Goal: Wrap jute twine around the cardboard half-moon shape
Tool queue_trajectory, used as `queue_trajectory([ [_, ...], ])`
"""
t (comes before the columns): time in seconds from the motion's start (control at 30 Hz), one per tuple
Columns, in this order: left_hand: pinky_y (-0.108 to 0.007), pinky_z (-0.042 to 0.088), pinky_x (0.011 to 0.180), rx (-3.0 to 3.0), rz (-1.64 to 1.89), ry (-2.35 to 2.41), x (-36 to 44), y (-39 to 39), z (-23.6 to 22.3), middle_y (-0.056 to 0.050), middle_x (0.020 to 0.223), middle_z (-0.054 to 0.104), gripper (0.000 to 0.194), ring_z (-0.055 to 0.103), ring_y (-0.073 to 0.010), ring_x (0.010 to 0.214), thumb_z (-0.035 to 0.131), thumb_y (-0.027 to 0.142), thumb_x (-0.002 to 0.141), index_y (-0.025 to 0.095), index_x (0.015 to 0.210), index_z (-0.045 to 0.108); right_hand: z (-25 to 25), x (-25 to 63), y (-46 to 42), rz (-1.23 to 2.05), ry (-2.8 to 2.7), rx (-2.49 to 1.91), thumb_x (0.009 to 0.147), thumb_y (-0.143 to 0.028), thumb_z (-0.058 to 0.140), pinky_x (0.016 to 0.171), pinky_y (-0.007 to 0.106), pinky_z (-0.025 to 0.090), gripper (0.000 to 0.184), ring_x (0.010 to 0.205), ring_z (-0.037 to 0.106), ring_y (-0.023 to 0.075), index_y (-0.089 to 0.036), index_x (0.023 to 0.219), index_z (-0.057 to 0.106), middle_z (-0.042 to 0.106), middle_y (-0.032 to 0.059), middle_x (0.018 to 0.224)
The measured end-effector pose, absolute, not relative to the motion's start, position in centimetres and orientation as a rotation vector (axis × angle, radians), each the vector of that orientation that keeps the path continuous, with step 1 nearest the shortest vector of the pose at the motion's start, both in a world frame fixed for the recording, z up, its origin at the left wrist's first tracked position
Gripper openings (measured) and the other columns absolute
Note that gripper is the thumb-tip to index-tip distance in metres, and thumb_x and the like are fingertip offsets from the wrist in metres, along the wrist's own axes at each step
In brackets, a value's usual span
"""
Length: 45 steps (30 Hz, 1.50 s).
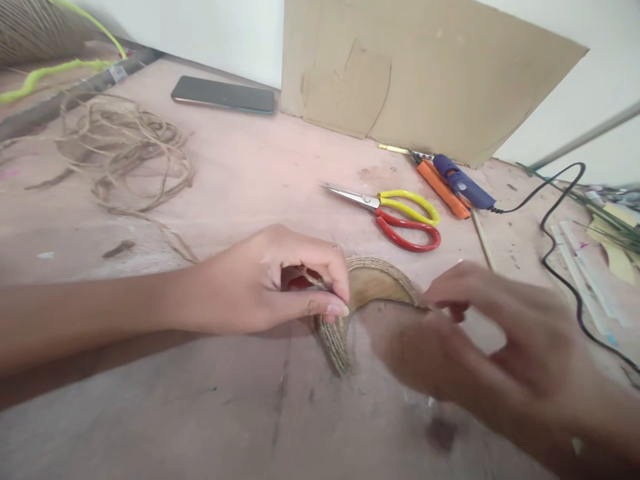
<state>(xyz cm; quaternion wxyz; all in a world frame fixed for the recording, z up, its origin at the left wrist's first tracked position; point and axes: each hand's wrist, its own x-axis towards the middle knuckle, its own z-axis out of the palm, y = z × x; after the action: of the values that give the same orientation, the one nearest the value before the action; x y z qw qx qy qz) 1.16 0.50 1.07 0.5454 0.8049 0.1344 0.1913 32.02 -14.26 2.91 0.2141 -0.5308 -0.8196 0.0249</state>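
Twine-wrapped arch piece: on worktable, bottom centre. Left hand: fingers pinched on twine end at piece's 10 o'clock edge. Right hand: blurred, at piece's 3 o'clock; finger state cannot be told. Scissors: 1 o'clock of piece. Loose twine coil: 10 o'clock.

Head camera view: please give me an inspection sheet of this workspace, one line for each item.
Surface: wooden table, stained and scuffed.
Job's things: twine-wrapped curved piece, lying flat between both hands.
Clutter: scissors, glue gun, phone, loose twine, cardboard sheet.
Grippers: left hand pinches the piece's twine; right hand, blurred, touches its other end.
Cables: black cord runs from the glue gun.
Surroundings: white wall.
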Motion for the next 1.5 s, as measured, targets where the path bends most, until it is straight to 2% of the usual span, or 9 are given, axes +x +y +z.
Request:
queue_trajectory([
  [0.03,-0.018,0.054,0.061,1.892,0.461,0.323,1.1,0.6,1.0,0.002,0.083,0.084,0.013,0.075,-0.0115,0.069,0.084,0.018,0.105,0.02,0.093,0.082,2.7,30.4,-14.5,0.132,-2.36,-1.275,0.106,-0.019,0.068,0.07,0.032,0.061,0.013,0.081,0.078,0.0185,-0.028,0.116,0.066,0.082,0.0032,0.101],
  [0.1,-0.019,0.055,0.061,1.842,0.462,0.322,1.1,0.7,0.9,0.001,0.081,0.084,0.013,0.076,-0.0123,0.069,0.083,0.017,0.106,0.021,0.093,0.081,2.1,28.0,-14.7,0.22,-2.4,-1.112,0.106,-0.016,0.064,0.072,0.033,0.061,0.015,0.084,0.076,0.0194,-0.024,0.119,0.064,0.082,0.0064,0.106],
  [0.27,-0.02,0.058,0.063,1.747,0.472,0.313,1.2,1.0,0.7,0.002,0.081,0.084,0.01,0.079,-0.0132,0.07,0.081,0.02,0.108,0.023,0.098,0.08,1.2,26.1,-13.8,0.394,-2.342,-1.092,0.108,-0.023,0.064,0.058,0.032,0.044,0.002,0.066,0.054,0.0158,-0.024,0.106,0.063,0.065,-0.0022,0.081],
  [0.73,-0.021,0.061,0.064,1.759,0.468,0.363,0.9,0.8,1.1,0.003,0.086,0.085,0.01,0.081,-0.0137,0.072,0.079,0.019,0.111,0.023,0.102,0.079,1.1,25.5,-13.8,0.571,-2.263,-1.145,0.107,-0.017,0.065,0.061,0.032,0.047,0.006,0.069,0.061,0.0145,-0.022,0.105,0.066,0.069,-0.0015,0.083],
  [0.8,-0.02,0.06,0.064,1.741,0.451,0.383,1.0,0.8,1.3,0.003,0.084,0.084,0.012,0.079,-0.0129,0.071,0.079,0.017,0.11,0.022,0.099,0.079,1.2,25.6,-13.8,0.562,-2.27,-1.156,0.111,-0.022,0.067,0.062,0.032,0.05,0.003,0.072,0.065,0.0156,-0.022,0.108,0.066,0.073,0.0002,0.087],
  [0.97,-0.017,0.049,0.055,1.73,0.464,0.408,1.2,0.7,1.4,0.005,0.079,0.08,0.011,0.071,-0.0098,0.066,0.082,0.015,0.105,0.022,0.096,0.08,1.2,25.0,-13.6,0.399,-2.327,-1.184,0.122,-0.056,0.062,0.06,0.032,0.047,0.042,0.066,0.058,0.0142,-0.022,0.097,0.064,0.065,-0.0028,0.076],
  [1.03,-0.016,0.048,0.054,1.763,0.485,0.405,1.1,0.7,1.3,0.006,0.078,0.079,0.01,0.067,-0.0091,0.064,0.081,0.015,0.104,0.022,0.096,0.08,1.2,24.5,-13.6,0.347,-2.336,-1.242,0.123,-0.059,0.059,0.059,0.032,0.044,0.049,0.064,0.054,0.0133,-0.022,0.091,0.062,0.059,-0.0044,0.073],
  [1.23,-0.016,0.049,0.057,1.893,0.531,0.439,0.9,0.6,0.8,0.006,0.083,0.081,0.011,0.069,-0.0098,0.067,0.079,0.015,0.103,0.023,0.096,0.08,1.8,24.8,-13.6,0.349,-2.334,-1.334,0.108,-0.03,0.069,0.058,0.031,0.039,0.026,0.063,0.047,0.0114,-0.024,0.087,0.054,0.053,-0.0069,0.073],
  [1.5,-0.019,0.051,0.053,1.943,0.456,0.5,0.9,0.1,1.3,0.005,0.081,0.08,0.008,0.066,-0.0099,0.063,0.086,0.026,0.104,0.024,0.097,0.082,1.7,27.9,-12.8,0.403,-2.402,-1.248,0.109,-0.028,0.068,0.061,0.033,0.048,0.011,0.071,0.061,0.0161,-0.024,0.115,0.061,0.069,-0.0024,0.086],
])
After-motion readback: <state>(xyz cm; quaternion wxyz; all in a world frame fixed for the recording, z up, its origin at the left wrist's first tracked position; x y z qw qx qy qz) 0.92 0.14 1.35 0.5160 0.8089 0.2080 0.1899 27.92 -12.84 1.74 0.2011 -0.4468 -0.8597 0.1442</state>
